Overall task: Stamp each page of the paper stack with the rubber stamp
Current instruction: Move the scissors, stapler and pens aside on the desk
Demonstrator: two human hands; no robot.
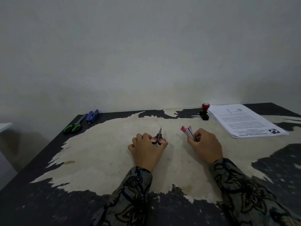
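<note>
The left hand (147, 150) is gripping the red handles of a small pair of scissors (158, 137) lying on the worn surface (101, 154), fingers curled over the loops. The right hand (204, 145) is pinching a bundle of pink-capped pens or markers (187, 132) — I cannot tell which. The rubber stamp (204, 111) is standing upright at the far edge, just beside the paper stack (246, 120), and neither hand is near them. No page is looking stamped yet, as far as I can judge. The risk from here: both hands are occupied with unrelated items, so reaching across for the stamp while carrying them could knock it over or scatter the top sheets — a pen cap might also mark the paper.
</note>
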